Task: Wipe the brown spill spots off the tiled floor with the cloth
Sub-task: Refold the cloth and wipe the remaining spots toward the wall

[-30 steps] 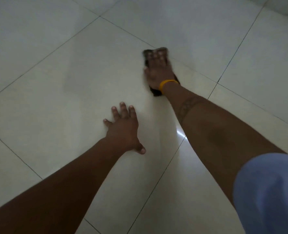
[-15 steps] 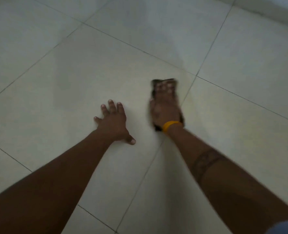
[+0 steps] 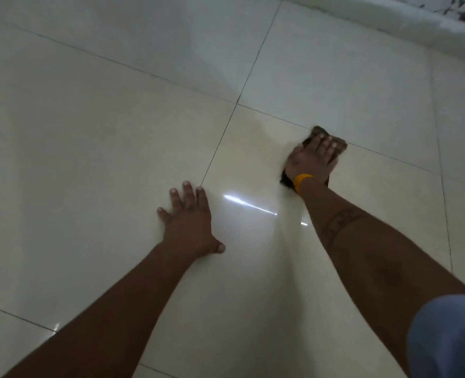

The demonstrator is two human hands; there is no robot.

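A pale, glossy tiled floor (image 3: 95, 148) fills the view, crossed by thin dark grout lines, with a strip of light patterned fabric (image 3: 427, 17) along its far right edge. The right hand (image 3: 311, 159), a yellow band (image 3: 302, 181) at its wrist, lies flat with fingers together, pressing a dark brown cloth (image 3: 337, 144) onto a tile just beyond where four tiles meet; the cloth shows past the fingertips and beside the wrist, its long axis running roughly along the hand, pointing away and slightly right. The palm pins it rather than gripping it. The left hand (image 3: 190, 222) is spread open and empty on the floor, nearer the person and left of the cloth, seemingly bracing the body across a grout line. No brown spots are plainly visible on the tiles here; any remaining may sit under the cloth or be too faint to tell. Since the right hand already bears the cloth, the next stroke is likely its own, sliding along that axis while the left hand props.
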